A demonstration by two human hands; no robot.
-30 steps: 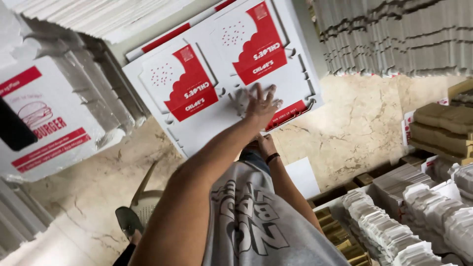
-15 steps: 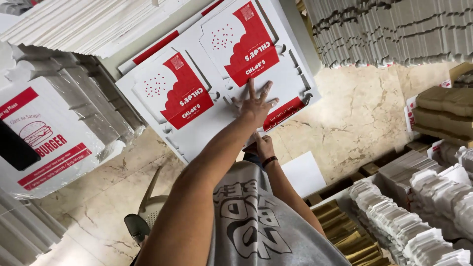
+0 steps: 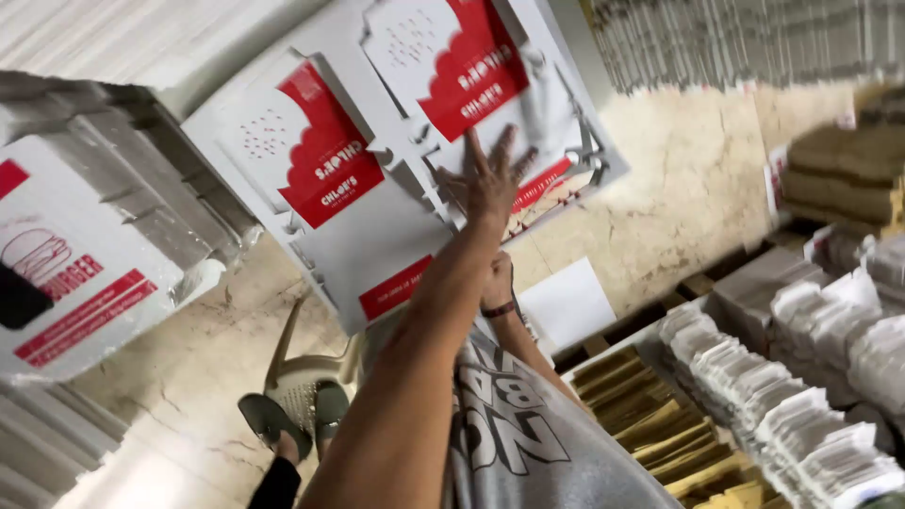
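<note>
- The top sheet [image 3: 377,245] is the landmark: a large white card printed with red panels. It lies flat on a pile of like sheets and is tilted across the upper middle of the view.
- The left hand [image 3: 490,184] rests palm-down on this sheet near its lower right corner. Its fingers are spread wide and it grips nothing.
- The right hand [image 3: 498,283], with a dark wristband [image 3: 500,309], sits at the sheet's near edge, just below the left hand. I cannot tell whether it is curled round the edge or only resting against it.
- Judged from how things lie, the work on this sheet is at an early point. The sheet has not been lifted or slid off the pile, and its die-cut shapes look still joined in one piece.
- A small plain white sheet [image 3: 566,306] lies on the marble floor [image 3: 698,188], just below and right of the top sheet.
- Further right of it and lower, rows of bundled white pieces [image 3: 792,415] and brown card [image 3: 650,415] stand stacked. They suggest plenty of finished material already set aside.
- Left of the top sheet, another pile of white sheets with a burger print [image 3: 75,283] looks untouched.
- Below the top sheet stand a pale plastic chair [image 3: 302,377] and a foot in a dark sandal [image 3: 269,424].
</note>
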